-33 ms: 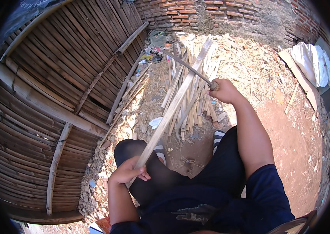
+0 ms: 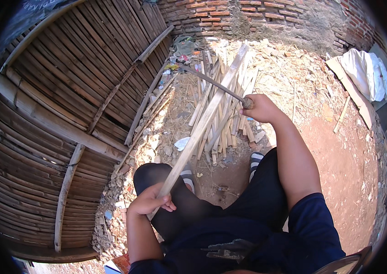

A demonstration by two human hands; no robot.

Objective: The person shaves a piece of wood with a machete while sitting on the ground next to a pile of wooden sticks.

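My left hand (image 2: 151, 202) is closed round the near end of a long pale wooden strip (image 2: 198, 129), by my left thigh. The strip slants away and to the right, its far end above a heap of similar strips (image 2: 224, 137). My right hand (image 2: 261, 108) grips the stubby handle of a machete (image 2: 218, 84). Its dark, narrow-looking blade points to the far left and crosses the strip in its far half. Whether the blade presses into the wood I cannot tell.
At the left stands a slatted bamboo wall (image 2: 65, 77). A brick wall (image 2: 266, 16) closes the far side. Rubble and straw (image 2: 289, 64) surround the heap, and a white sack (image 2: 362, 73) lies at the far right. My striped footwear (image 2: 255, 163) is near the heap.
My right hand and the machete have shifted slightly left and nearer, so the blade's tip reaches farther left past the strip. My left hand and the strip stay almost still.
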